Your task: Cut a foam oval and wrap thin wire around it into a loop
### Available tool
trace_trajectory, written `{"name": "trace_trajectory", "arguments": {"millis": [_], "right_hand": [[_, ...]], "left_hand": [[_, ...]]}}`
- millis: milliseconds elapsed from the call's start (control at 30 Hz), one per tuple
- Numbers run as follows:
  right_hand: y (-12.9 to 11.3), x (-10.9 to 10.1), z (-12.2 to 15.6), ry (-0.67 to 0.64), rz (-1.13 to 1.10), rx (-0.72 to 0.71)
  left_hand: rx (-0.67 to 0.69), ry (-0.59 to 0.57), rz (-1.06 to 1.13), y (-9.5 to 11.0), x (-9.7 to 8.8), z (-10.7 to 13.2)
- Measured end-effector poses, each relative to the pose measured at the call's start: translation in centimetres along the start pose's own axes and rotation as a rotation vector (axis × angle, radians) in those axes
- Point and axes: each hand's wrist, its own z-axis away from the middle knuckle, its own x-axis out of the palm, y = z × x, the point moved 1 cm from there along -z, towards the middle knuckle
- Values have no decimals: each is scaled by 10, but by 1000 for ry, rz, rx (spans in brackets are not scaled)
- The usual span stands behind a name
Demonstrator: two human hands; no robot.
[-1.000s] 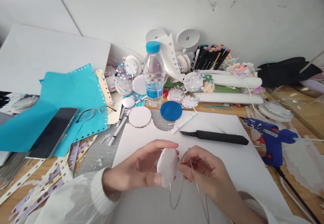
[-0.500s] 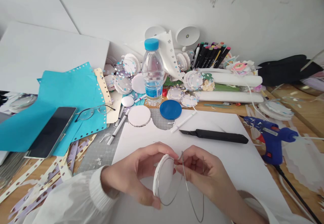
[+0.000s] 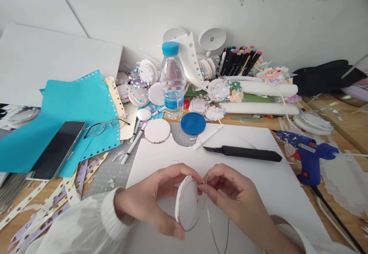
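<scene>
My left hand point(image 3: 161, 200) is closed around the edge of a white foam disc point(image 3: 188, 204), held upright on its rim above a white board point(image 3: 247, 192). A thin grey wire point(image 3: 211, 229) curves along the disc's edge and hangs in a loop below my right hand point(image 3: 232, 194). The thumb and fingertips of that hand pinch the wire close to the disc's upper right side. Beyond the hands lie a black craft knife point(image 3: 244, 153), a blue round lid point(image 3: 193, 123) and another white disc point(image 3: 157, 130).
A water bottle point(image 3: 173, 81) stands behind the board. Blue paper point(image 3: 77, 108), a phone point(image 3: 57, 150) and glasses point(image 3: 97, 128) lie at left. A blue glue gun point(image 3: 307, 154) sits at right. Marker pens point(image 3: 240, 62) and decorated discs point(image 3: 220, 89) line the wall.
The disc has turned slightly, showing more of its face. The wire loop has shifted a little left and lies closer to the disc's edge. My hands stay in nearly the same place.
</scene>
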Motion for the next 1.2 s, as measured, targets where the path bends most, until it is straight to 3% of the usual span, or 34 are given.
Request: {"name": "trace_trajectory", "arguments": {"millis": [533,900,1200], "right_hand": [[-5,2,0,62,25,-53],[1,4,5,91,114,-313],[-5,4,10,44,166,-396]], "left_hand": [[206,0,-220,-15,4,-2],[354,44,-416,-10,14,-1],[423,55,-544,-5,16,0]]}}
